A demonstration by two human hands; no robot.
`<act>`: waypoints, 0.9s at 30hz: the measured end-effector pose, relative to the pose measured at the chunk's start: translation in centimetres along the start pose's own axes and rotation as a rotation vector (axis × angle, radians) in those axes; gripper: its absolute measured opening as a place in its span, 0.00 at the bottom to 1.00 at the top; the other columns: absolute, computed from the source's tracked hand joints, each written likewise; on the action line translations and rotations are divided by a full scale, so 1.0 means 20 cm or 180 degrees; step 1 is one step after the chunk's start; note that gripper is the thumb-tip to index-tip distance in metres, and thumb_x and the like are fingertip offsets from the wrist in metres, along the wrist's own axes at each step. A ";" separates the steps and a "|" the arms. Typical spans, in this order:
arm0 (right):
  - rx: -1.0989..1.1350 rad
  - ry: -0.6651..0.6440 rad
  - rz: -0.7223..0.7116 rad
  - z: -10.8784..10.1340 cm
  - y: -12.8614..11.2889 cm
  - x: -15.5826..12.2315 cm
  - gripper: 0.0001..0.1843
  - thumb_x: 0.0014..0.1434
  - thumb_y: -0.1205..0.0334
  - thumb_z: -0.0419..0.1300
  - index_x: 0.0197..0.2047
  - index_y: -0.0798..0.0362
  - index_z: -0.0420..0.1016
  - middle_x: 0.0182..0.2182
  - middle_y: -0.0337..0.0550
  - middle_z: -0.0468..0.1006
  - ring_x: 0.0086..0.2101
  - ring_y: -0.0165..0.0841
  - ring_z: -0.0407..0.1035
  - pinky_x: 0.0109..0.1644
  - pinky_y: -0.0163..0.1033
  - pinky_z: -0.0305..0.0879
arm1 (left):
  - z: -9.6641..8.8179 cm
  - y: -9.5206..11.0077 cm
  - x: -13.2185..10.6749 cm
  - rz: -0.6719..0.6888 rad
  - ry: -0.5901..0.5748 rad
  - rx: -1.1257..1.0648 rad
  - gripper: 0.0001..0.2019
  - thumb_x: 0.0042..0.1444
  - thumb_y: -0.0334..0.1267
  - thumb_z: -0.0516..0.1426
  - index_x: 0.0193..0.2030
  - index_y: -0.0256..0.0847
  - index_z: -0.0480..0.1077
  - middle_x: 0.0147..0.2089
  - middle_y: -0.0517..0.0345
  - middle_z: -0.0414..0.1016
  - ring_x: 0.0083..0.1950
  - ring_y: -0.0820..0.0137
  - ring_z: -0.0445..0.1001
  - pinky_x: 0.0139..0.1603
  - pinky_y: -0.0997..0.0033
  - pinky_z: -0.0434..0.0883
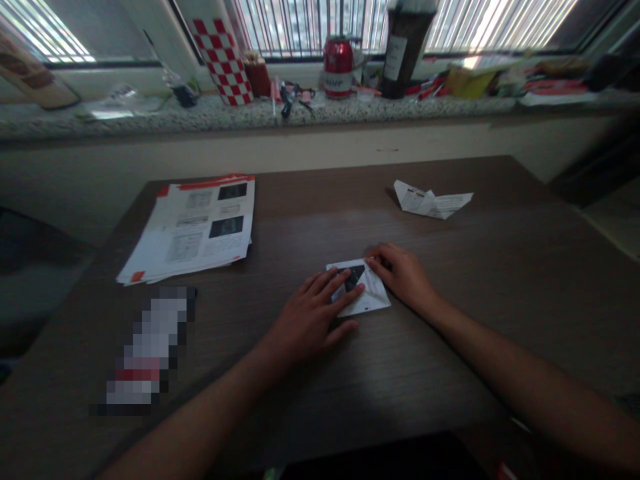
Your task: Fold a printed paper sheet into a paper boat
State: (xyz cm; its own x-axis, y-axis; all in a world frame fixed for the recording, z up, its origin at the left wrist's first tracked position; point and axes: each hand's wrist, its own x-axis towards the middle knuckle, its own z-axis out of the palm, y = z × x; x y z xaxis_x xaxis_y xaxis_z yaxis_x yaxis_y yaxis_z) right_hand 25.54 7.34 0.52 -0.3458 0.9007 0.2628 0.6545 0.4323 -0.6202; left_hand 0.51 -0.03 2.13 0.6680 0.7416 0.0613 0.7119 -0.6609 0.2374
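Note:
A small folded sheet of printed paper (373, 300) lies flat on the table, white with a dark printed patch. My left hand (313, 313) rests on it with fingers spread, covering its left part. At the paper's upper right corner is my right hand (397, 270), its fingers curled in and the thumb and fingertips on the edge. The fingertips' exact hold is partly hidden. Farther back to the right sits a folded paper boat (433, 201) made of similar printed paper.
A stack of printed sheets (200, 227) lies at the table's back left. Nearer stands a blurred-out phone-like object (147, 347). Behind the brown table (320, 213), a granite windowsill (170, 123) carries a checkered cup (223, 63), a red can (339, 67), a dark container (405, 57) and clutter.

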 end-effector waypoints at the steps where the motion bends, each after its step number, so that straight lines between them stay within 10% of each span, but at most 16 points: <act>1: 0.0012 0.0004 -0.0016 0.00 0.00 0.00 0.07 0.71 0.61 0.60 0.43 0.51 0.79 0.36 0.44 0.78 0.36 0.37 0.71 0.41 0.40 0.63 | 0.00 0.00 0.00 0.0056 -0.0015 0.0001 0.32 0.73 0.53 0.54 0.79 0.53 0.52 0.81 0.55 0.50 0.81 0.55 0.49 0.79 0.46 0.52; 6: -0.0002 0.0042 -0.0046 0.01 0.02 0.00 0.06 0.70 0.61 0.61 0.42 0.51 0.79 0.35 0.43 0.78 0.35 0.36 0.70 0.40 0.40 0.62 | -0.02 0.03 0.03 0.0177 -0.0090 -0.0109 0.31 0.74 0.53 0.52 0.78 0.43 0.54 0.79 0.53 0.58 0.79 0.59 0.54 0.78 0.55 0.54; 27: -0.0069 0.0114 -0.0094 0.01 0.01 -0.02 0.12 0.72 0.58 0.59 0.53 0.52 0.81 0.40 0.47 0.81 0.39 0.38 0.75 0.47 0.44 0.70 | -0.01 0.06 0.03 0.0117 0.0066 -0.0155 0.29 0.72 0.54 0.55 0.76 0.54 0.58 0.77 0.55 0.60 0.80 0.46 0.50 0.77 0.37 0.51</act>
State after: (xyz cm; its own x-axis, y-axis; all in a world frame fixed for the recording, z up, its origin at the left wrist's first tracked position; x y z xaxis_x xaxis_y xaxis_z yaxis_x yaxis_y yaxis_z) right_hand 25.78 7.09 0.12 -0.3411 0.8884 0.3072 0.6590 0.4591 -0.5958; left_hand 1.79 -0.30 2.57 0.6886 0.7194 0.0908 0.6752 -0.6819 0.2813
